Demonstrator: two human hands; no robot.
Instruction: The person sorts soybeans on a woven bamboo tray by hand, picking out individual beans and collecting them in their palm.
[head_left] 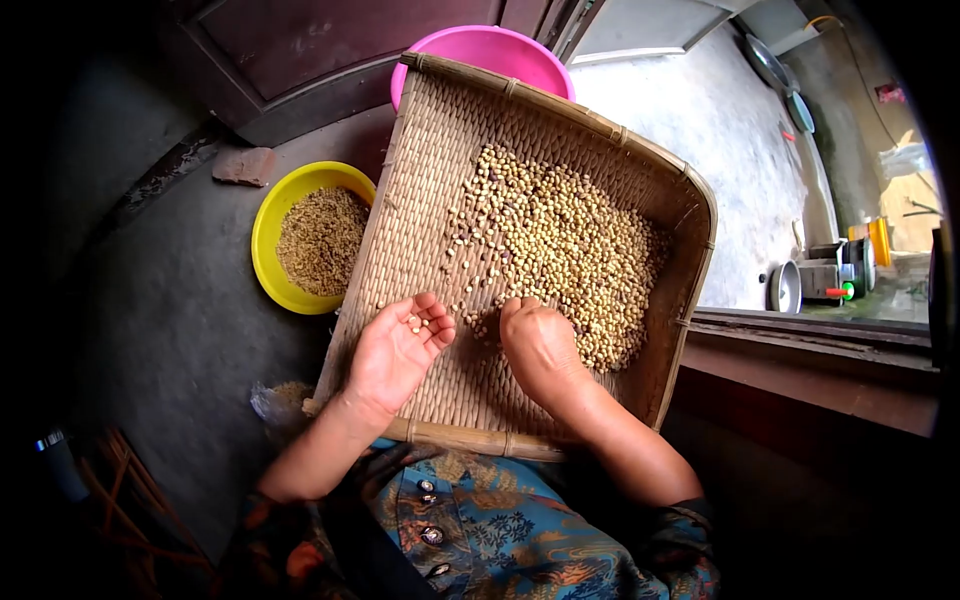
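Observation:
A woven bamboo winnowing tray (425,150) with a raised rim slopes across my lap. Pale beans (570,240), mixed with some dark ones, are heaped on its right half and thin out toward the middle. My left hand (400,350) is palm up over the tray's left part, its fingers curled round a few pale beans. At the lower edge of the heap is my right hand (540,345), back upward, fingers bent together in a pinch. Its fingertips are hidden, so what they hold cannot be made out.
A yellow basin (266,240) of small tan bits stands on the floor to the left, near a brick (244,166). Behind the tray is a pink basin (500,45). A door sill (820,350) runs along the right. A crumpled plastic bag (280,402) lies lower left.

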